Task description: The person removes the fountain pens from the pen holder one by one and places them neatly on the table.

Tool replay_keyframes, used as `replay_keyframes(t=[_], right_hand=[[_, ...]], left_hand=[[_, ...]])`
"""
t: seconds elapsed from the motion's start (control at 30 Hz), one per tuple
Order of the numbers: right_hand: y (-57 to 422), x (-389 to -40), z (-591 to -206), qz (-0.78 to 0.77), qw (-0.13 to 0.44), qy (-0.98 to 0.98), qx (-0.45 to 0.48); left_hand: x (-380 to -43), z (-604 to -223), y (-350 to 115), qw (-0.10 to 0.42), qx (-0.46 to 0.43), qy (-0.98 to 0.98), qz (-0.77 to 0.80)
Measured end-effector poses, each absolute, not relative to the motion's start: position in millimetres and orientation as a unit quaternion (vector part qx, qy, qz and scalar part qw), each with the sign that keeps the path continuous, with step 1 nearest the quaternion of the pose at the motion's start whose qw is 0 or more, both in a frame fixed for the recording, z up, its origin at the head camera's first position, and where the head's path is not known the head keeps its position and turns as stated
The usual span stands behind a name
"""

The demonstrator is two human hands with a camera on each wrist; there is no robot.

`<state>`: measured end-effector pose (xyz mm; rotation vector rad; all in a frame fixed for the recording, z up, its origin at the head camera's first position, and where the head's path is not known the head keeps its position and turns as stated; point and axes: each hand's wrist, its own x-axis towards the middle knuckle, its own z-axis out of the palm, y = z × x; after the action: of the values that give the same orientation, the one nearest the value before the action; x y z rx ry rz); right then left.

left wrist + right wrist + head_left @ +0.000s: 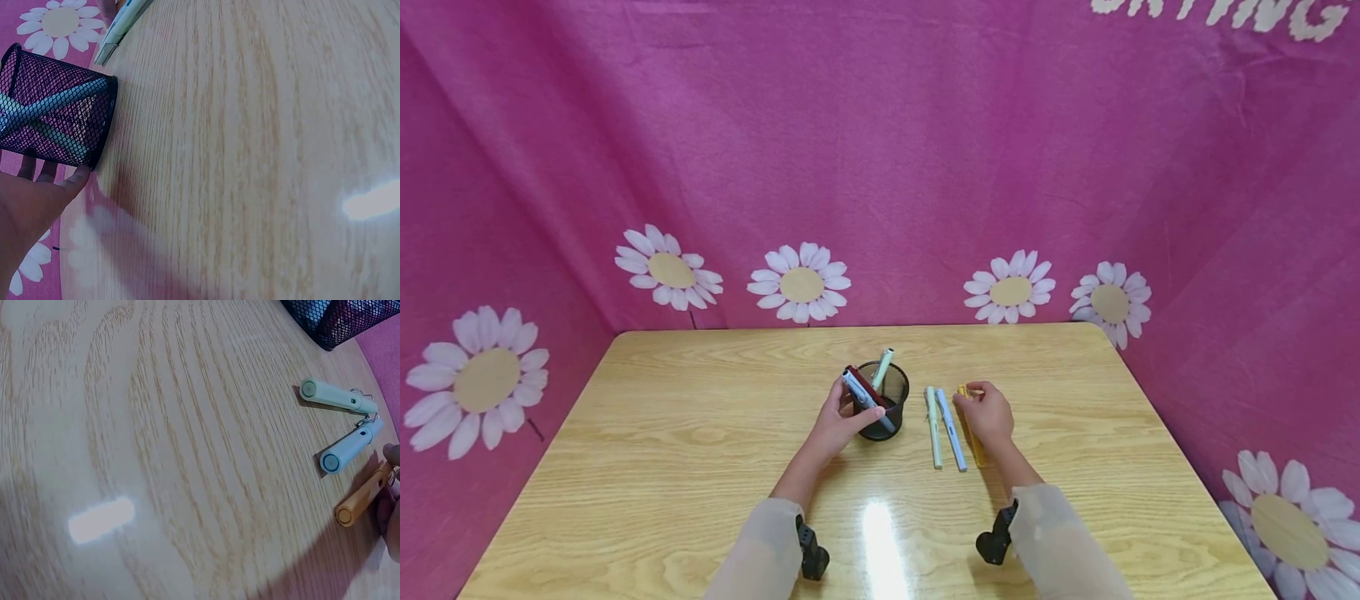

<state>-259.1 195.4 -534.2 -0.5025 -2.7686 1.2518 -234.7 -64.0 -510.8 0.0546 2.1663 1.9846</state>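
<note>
Seemed about halfway: counted three inside the cup (pixel 898 387) at the head view's centre, namely green pen (pixel 883 368), red pen (pixel 867 384) and pale pen (pixel 857 389), all slanted. Saw three outside, right of centre: second green pen (pixel 934 429) and blue pen (pixel 952 429) flat on the bench (pixel 662 433), slim, with wire clips (pixel 365 421), plus yellow pen (pixel 978 452) alongside. Clamped the left grip (pixel 838 423) on the cup; pinched the yellow pen's upper end in the right grip (pixel 988 412), partly hiding it.
</note>
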Motion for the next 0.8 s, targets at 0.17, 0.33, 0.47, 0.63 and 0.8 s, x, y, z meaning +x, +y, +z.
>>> replay_keyframes(t=[0.17,0.33,0.47,0.63,0.8], right_hand=[[195.2,-258.8,-533.5,0.408,0.026,-0.897,-0.169],[194.5,-257.6,-532.4,0.412,0.025,-0.895,-0.169],[194.1,-257.1,-531.9,0.418,0.023,-0.892,-0.169],[196.2,-256.3,-532.0,0.432,0.023,-0.887,-0.163],[199.3,-256.4,-532.6,0.446,0.032,-0.881,-0.156]], left_hand=[[-227.5,-493.7,-65.1,0.117,0.016,0.731,0.673],[-224.1,-487.3,-65.6,0.118,0.022,0.738,0.664],[-229.7,-500.4,-65.2,0.112,0.017,0.742,0.661],[-233.0,-510.1,-64.4,0.101,0.013,0.744,0.661],[-234.1,-510.5,-63.8,0.1,0.011,0.742,0.663]])
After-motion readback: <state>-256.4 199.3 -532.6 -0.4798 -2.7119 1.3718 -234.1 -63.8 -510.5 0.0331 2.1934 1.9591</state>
